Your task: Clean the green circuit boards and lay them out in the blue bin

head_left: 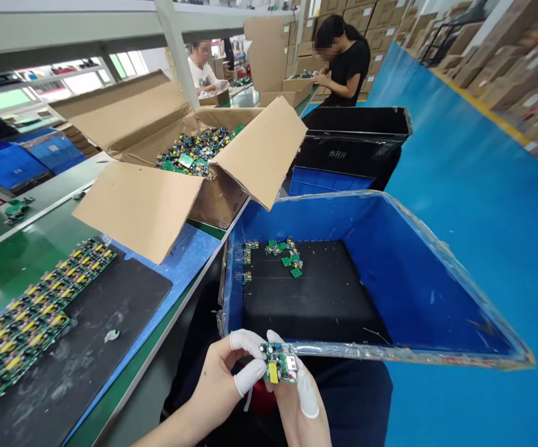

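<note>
Between my two hands is a small green circuit board (280,362), its component side up, with a yellow part and a white-and-silver part on it. My left hand (231,372), wearing white finger cots, pinches the board's left edge. White cots also cover fingers of my right hand (303,391), which grips the board's right side. The board is above my lap, in front of the near rim of a blue bin (371,351). Several circuit boards (291,257) lie on the bin's black bottom, toward its far left.
An open cardboard box (215,198) full of circuit boards stands on the green bench at left. Rows of boards (31,323) lie beside a black mat (124,310) holding a white scrap (112,336). Behind the bin are a black crate (347,149) and two people (350,59) working.
</note>
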{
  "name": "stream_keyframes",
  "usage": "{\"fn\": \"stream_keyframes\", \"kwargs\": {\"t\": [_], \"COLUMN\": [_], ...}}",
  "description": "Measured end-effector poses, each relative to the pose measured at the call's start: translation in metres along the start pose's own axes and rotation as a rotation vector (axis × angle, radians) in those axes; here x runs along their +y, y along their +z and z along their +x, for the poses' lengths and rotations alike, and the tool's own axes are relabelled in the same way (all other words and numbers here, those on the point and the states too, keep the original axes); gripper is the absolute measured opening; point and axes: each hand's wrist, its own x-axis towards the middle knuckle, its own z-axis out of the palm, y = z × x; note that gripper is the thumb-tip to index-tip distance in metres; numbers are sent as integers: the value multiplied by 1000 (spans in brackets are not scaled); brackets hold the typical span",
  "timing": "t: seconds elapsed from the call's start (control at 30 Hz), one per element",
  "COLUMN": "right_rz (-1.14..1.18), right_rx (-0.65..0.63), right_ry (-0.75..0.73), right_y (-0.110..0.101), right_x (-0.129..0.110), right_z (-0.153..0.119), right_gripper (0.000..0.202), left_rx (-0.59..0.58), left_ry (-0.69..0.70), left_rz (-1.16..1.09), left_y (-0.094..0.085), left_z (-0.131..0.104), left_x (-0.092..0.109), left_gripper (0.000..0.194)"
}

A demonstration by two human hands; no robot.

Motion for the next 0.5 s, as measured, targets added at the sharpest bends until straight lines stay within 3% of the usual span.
{"fn": "stream_keyframes", "kwargs": {"t": [0.13, 0.3, 0.4, 0.5], "right_rz": [-17, -21, -139, -340], "right_rx": [49, 81, 173, 201], "right_ry": [-8, 40, -1, -18], "right_y": [-2, -12, -20, -28], "right_x": [4, -6, -21, -33], "right_z": [4, 25, 45, 70], "right_gripper": [43, 51, 50, 55], "left_rx": [2, 34, 26, -174], "left_ry": [4, 20, 97, 153], "left_rz": [137, 319, 451, 693], "left_y": [7, 13, 18, 27], "left_z": [10, 29, 42, 65], "left_x": [-7, -22, -26, -28], "left_gripper": [11, 2, 31, 63]}}
